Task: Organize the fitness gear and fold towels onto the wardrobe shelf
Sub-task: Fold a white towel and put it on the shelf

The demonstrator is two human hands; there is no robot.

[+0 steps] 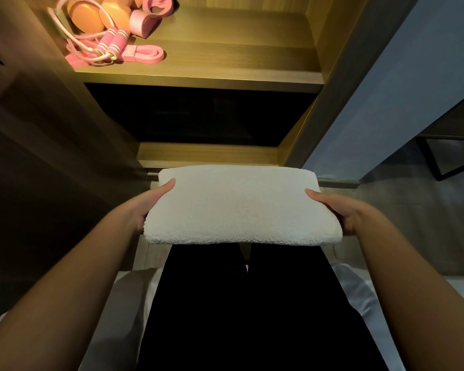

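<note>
Closest to the camera, legs in black trousers [239,303] stand between patches of white bedding [355,290]. Both bare forearms reach forward. The left hand [146,208] grips the left end of a folded white towel [241,207], thumb lying on top and fingers hidden underneath. The right hand [342,210] holds the right end the same way. The towel is held level in the air in front of the wardrobe, below its lit shelf [225,65]. On that shelf's left side lie a pink jump rope [110,44], a flat pink resistance band [146,53], a wider pink band [142,22] and orange rounded pieces [89,18], all touching in one cluster.
</note>
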